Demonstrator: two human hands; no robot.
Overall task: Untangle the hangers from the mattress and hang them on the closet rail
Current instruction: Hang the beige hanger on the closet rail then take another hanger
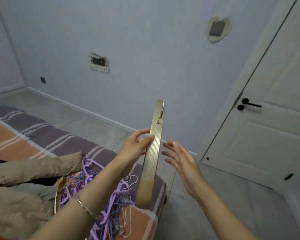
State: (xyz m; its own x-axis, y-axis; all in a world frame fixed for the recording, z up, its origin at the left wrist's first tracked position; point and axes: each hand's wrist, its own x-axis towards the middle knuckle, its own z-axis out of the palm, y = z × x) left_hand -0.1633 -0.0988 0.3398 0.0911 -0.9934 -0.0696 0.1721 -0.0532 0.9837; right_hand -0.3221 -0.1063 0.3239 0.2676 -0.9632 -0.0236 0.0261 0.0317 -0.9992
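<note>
My left hand grips a wide gold-coloured hanger by its ribbed shoulder and holds it up edge-on, its metal hook pointing upward. My right hand hovers just right of the hanger, fingers spread, touching nothing. Below the hands a tangled pile of purple, blue and white hangers lies on the striped mattress. No closet rail is in view.
Beige and green clothing is heaped on the mattress at the left. A white door with a black handle stands at the right. Tiled floor runs between the mattress and the door. The wall behind has open socket holes.
</note>
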